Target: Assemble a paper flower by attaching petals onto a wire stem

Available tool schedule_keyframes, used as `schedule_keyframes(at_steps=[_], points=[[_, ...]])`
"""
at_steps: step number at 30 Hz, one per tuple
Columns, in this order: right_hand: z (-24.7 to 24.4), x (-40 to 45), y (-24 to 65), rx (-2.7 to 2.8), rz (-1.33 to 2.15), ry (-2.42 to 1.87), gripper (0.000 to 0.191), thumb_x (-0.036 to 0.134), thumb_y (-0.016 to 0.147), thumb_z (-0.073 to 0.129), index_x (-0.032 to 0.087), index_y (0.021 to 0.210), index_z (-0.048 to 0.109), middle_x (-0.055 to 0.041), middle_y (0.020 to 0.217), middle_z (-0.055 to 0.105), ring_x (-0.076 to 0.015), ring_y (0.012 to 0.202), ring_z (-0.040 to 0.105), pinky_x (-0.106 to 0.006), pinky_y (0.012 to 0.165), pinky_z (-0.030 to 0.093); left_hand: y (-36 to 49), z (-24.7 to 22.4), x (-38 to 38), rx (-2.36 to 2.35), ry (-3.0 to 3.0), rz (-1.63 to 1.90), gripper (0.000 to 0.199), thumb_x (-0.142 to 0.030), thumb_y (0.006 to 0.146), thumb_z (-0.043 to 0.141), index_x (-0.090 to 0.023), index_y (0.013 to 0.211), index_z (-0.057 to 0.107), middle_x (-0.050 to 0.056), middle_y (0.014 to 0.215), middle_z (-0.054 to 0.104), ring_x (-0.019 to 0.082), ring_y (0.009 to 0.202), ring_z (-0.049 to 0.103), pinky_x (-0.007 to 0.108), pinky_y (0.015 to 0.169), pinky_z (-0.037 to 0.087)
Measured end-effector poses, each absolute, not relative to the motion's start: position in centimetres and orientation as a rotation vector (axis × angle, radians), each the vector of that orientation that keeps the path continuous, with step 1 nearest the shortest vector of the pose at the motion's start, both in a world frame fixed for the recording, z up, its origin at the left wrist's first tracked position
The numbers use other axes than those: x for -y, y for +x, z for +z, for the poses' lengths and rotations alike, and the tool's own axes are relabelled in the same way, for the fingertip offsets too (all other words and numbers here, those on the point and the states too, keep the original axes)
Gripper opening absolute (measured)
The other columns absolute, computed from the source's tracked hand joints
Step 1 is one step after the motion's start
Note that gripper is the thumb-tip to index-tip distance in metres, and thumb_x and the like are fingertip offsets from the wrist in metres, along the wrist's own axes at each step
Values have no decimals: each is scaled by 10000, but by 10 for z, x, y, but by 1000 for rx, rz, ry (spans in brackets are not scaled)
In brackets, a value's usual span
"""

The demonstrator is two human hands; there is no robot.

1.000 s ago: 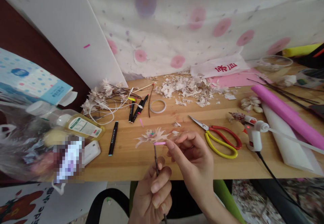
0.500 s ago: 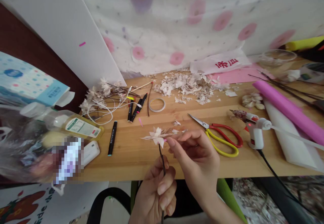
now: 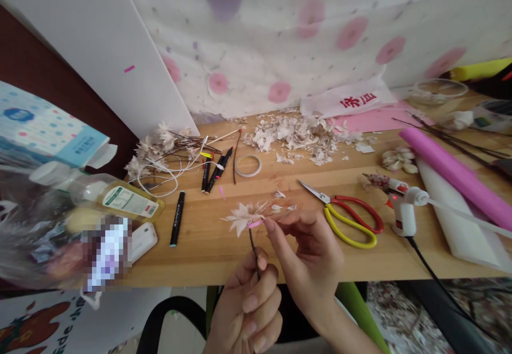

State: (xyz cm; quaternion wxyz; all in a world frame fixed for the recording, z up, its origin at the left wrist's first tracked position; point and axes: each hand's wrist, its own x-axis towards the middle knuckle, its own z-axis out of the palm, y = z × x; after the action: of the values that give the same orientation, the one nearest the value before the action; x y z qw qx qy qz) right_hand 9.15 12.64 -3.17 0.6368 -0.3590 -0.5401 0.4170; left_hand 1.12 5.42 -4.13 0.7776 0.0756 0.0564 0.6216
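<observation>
In the head view, my left hand (image 3: 244,311) sits at bottom centre of the frame, curled closed around a thin dark stem (image 3: 253,244), with the thumb and fingers gripping it just below the flower. My right hand (image 3: 310,258) comes in from the lower right, half curled, its thumb and forefinger pinching a pink strip (image 3: 255,224) against the top of the stem. The flower (image 3: 242,218) is on the tip of the stem, its pale, ragged petals spread out, held in the air above the front part of the wooden table (image 3: 208,258). This flower looks to me to have its petals on, with the pink strip only partly fixed around its base. At upper left of the table, a bunch of flower stems (image 3: 160,146) looks already made up. A heap of loose petals (image 3: 292,138) at the back centre suggests plenty of work is left. Just right of my right hand lie red-and-yellow scissors (image 3: 340,216), then a glue gun (image 3: 404,210). A black marker (image 3: 177,218) lies left of the flower.
</observation>
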Motion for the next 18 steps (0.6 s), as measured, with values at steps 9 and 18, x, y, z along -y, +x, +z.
schedule_keyframes(at_steps=[9,18], points=[[-38,-127,90,1276,920,-849,186,97,889,739,261,913,654,53,764,691,-102,629,669,-204,587,567,10,-34,-52,-420,128,1359,141,-335,953,705,-195,952,720,-112,570,275,43,444,91,99,412,260],[-35,-128,94,1260,1004,-806,163,95,891,725,250,891,674,17,822,748,-136,698,713,-227,605,588,13,-40,-51,-527,273,1427,176,-354,990,638,-210,913,703,-106,530,280,52,422,180,129,431,269]])
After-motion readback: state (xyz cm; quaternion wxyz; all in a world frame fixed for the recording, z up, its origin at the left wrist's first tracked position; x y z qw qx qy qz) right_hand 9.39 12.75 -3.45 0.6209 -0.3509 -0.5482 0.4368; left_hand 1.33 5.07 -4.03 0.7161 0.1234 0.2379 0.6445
